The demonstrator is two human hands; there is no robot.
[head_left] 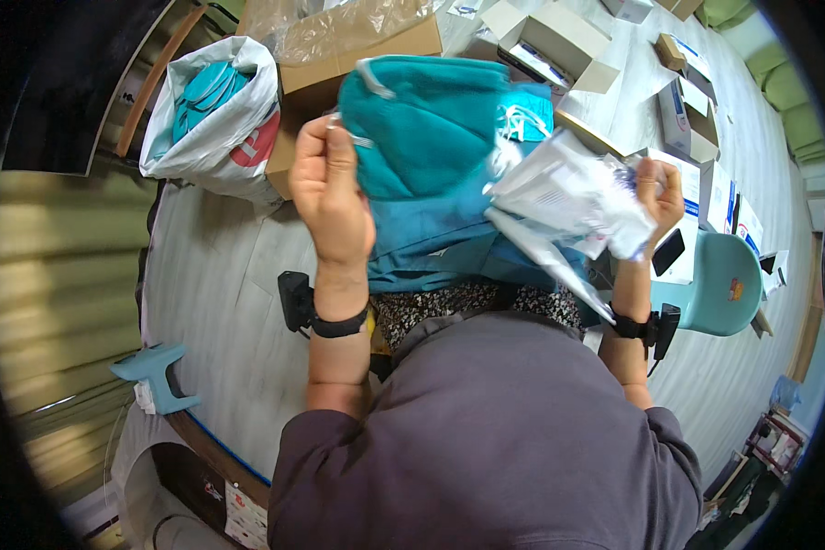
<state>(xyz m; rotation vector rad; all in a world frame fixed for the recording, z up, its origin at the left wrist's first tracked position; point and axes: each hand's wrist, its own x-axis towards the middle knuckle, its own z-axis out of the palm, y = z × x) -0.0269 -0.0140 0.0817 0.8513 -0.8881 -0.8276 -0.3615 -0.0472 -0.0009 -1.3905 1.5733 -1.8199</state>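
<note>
My left hand [330,179] pinches the white strap edge of a teal face mask [431,119], which is held up in front of me. A clear plastic wrapper [568,197] with printing on it hangs crumpled from my closed right hand [658,197]. Its left end comes close to the mask's right edge; blur hides whether they touch. Behind the mask lies blue cloth [422,229] over my lap. Another teal mask [532,110] with white straps shows just past the held mask.
At the left stands a white bag [257,82] holding several teal masks. A brown cardboard box [376,55] lined with plastic is beside it. Open white cartons [559,41] lie ahead and to the right. A teal plastic chair [729,284] is at the right, a small stool [156,376] at the left.
</note>
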